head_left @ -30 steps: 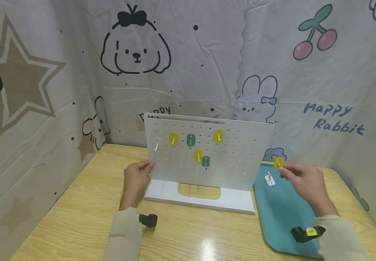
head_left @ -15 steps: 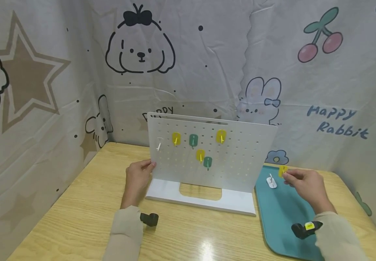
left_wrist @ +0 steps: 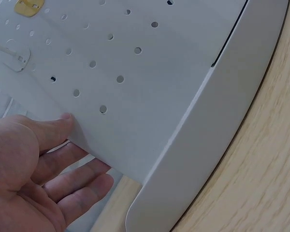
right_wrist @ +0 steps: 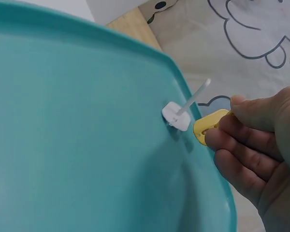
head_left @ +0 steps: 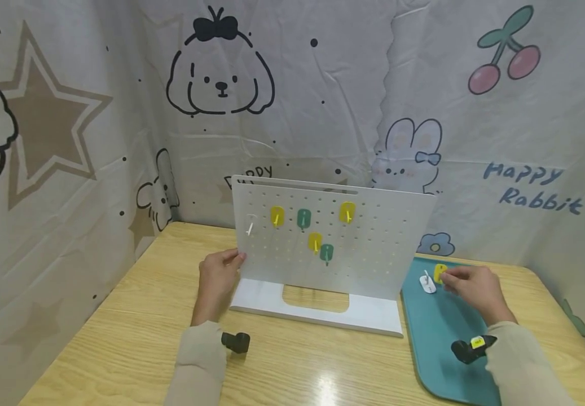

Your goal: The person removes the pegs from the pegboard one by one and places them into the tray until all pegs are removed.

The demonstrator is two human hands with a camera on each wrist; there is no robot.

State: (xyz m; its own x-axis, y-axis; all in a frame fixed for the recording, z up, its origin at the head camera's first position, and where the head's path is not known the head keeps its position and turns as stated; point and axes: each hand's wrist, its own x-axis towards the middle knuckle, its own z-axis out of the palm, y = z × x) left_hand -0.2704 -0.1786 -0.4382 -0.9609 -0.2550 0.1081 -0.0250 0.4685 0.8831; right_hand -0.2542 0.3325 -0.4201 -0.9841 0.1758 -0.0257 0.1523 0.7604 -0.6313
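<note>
Your left hand (head_left: pixel 218 275) grips the pegboard (head_left: pixel 368 259); your right hand (head_left: pixel 476 288) has lowered its pinched yellow hook (head_left: pixel 439 273), seemingly unplaced, the tray (head_left: pixel 429 338) below its fingers.

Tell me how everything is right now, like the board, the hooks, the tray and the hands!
Pegboard: standing up
Three yellow hooks: on the pegboard
Two green hooks: on the pegboard
White hook at one side: on the pegboard
Loose yellow hook: pinched in the right hand
Loose white hook: in the tray, prong up
Tray: lying flat
Left hand: gripping the pegboard's side edge
Right hand: holding the loose yellow hook
</note>
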